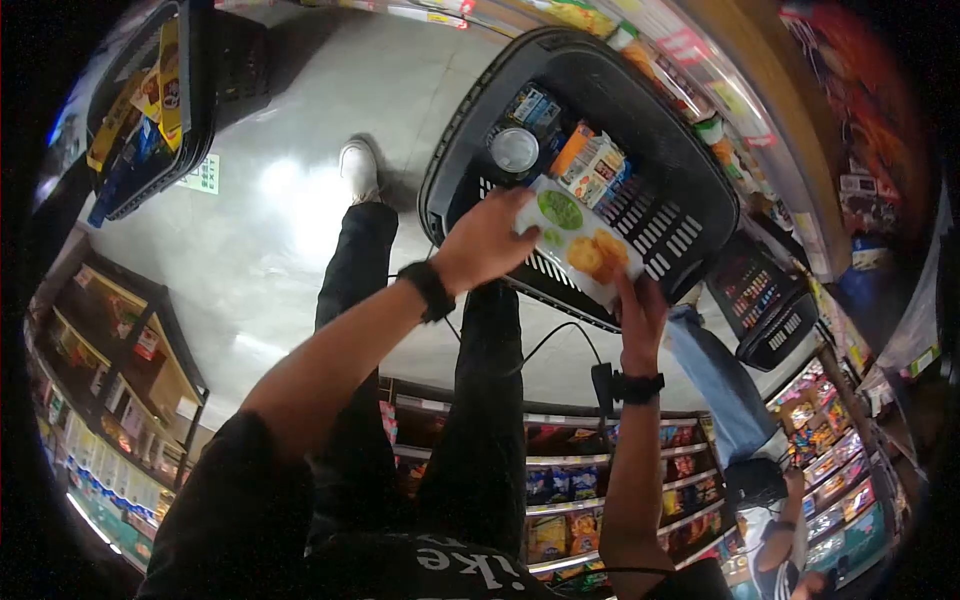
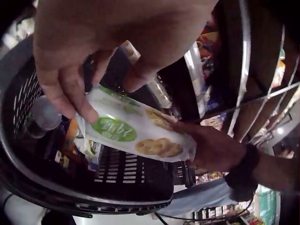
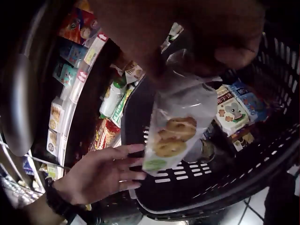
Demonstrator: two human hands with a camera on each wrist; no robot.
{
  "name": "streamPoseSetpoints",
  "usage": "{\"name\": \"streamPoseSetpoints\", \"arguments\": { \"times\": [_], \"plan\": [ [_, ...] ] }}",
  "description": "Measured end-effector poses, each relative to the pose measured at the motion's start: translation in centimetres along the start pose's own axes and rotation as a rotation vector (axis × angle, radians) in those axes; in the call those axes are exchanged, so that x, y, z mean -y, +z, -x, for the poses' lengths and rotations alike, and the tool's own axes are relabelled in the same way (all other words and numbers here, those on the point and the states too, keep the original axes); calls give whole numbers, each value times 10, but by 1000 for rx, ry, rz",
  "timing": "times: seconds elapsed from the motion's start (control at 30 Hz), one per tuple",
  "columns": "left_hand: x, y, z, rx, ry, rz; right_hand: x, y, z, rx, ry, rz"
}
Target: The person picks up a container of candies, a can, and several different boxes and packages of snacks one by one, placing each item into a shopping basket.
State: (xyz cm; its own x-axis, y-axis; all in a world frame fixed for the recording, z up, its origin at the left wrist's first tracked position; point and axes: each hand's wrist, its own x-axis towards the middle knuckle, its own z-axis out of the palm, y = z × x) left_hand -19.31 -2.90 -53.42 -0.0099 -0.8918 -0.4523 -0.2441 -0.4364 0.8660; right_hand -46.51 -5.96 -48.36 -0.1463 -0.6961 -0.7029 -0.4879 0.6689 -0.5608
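Observation:
A white biscuit pack [image 1: 585, 238] printed with a green oval and round golden biscuits slants across the near part of a black shopping basket. My right hand [image 1: 643, 318] grips its biscuit-printed end; in the right wrist view that hand [image 3: 201, 42] covers the top of the crinkled wrapper. At the green end is my left hand [image 1: 487, 238], fingers extended, thumb spread apart. Its fingertips [image 2: 89, 115] lie right at the pack's edge in the left wrist view. Inside the basket [image 1: 455, 130] sit a clear-lidded tub [image 1: 514, 150], an orange-and-white snack pack [image 1: 592, 168] and dark packets [image 1: 533, 108].
Store shelves [image 1: 690, 70] of snacks run along the basket's far side. Another basket [image 1: 150, 120] with yellow packs stands at upper left, and a further black one [image 1: 765, 300] lies at right. A person in jeans [image 1: 715, 385] is close by. A cable [image 1: 560, 328] hangs between my arms.

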Motion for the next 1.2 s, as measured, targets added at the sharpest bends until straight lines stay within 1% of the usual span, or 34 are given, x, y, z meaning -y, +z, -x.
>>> {"name": "streamPoseSetpoints", "arguments": {
  "times": [0.03, 0.07, 0.17, 0.2, 0.23, 0.27, 0.33, 0.37, 0.4, 0.43, 0.47, 0.5, 0.53, 0.57, 0.67, 0.7, 0.77, 0.8, 0.83, 0.87, 0.9, 0.93, 1.0, 1.07, 1.1, 1.13, 1.17, 1.2],
  "plan": [
    [-1, 0, -16, 125, -76, 40, -5, 0, -8, 3, 16, 44],
    [-4, 1, -31, 250, -154, 79, -9, 3, -17, -18, -61, 55],
    [2, 25, -61, 169, -4, -256, -3, 20, -44, -110, -287, 121],
    [12, 34, -72, 130, 95, -291, 4, 24, -53, -154, -358, 163],
    [16, 36, -85, 144, 101, -247, 12, 31, -67, -181, -376, 203],
    [20, 38, -95, 154, 103, -201, 19, 31, -72, -185, -382, 331],
    [14, 37, -107, 165, -30, -167, 26, 44, -91, -190, -414, 268],
    [11, 38, -113, 170, -96, -143, 25, 50, -105, -144, -423, 182],
    [26, 45, -120, 108, -38, -157, 21, 56, -117, -96, -427, 100],
    [56, 57, -127, 44, 16, -168, 22, 64, -127, -206, -397, 279],
    [74, 62, -129, -24, 67, -181, 20, 69, -136, -248, -376, 322],
    [72, 63, -130, 2, -73, -159, 17, 76, -146, -289, -360, 364],
    [73, 60, -133, 10, 53, -234, 13, 87, -160, -328, -347, 402],
    [75, 58, -134, 18, 177, -310, -18, 80, -197, -260, -473, 435],
    [88, 64, -147, -24, 48, -204, 0, 91, -200, -290, -398, 263],
    [90, 63, -148, 1, 27, -192, 20, 90, -184, -317, -324, 299],
    [133, 84, -171, 100, 101, -275, 18, 86, -182, -275, -273, 324],
    [128, 80, -176, 147, 141, -313, 16, 84, -185, -255, -251, 333],
    [125, 77, -173, 156, 71, -206, 12, 85, -185, -275, -232, 292],
    [122, 75, -165, 127, 13, -170, 9, 82, -187, -269, -187, 253],
    [108, 66, -154, 97, -45, -132, 10, 79, -186, -263, -140, 213],
    [103, 62, -149, 101, -92, -125, 12, 80, -185, -258, -91, 174],
    [100, 58, -147, 115, -182, -114, 18, 84, -186, -258, -63, 160],
    [115, 64, -152, 144, -153, -151, 23, 87, -186, -260, -29, 147],
    [116, 63, -152, 173, -193, -158, 21, 94, -185, -287, -136, 205],
    [116, 62, -152, 203, -233, -167, 18, 96, -190, -234, -182, 233],
    [117, 62, -152, 183, -194, -107, 15, 101, -197, -182, -228, 259],
    [123, 64, -156, 162, -156, -48, 10, 108, -206, -210, -219, 377]
  ]
}}
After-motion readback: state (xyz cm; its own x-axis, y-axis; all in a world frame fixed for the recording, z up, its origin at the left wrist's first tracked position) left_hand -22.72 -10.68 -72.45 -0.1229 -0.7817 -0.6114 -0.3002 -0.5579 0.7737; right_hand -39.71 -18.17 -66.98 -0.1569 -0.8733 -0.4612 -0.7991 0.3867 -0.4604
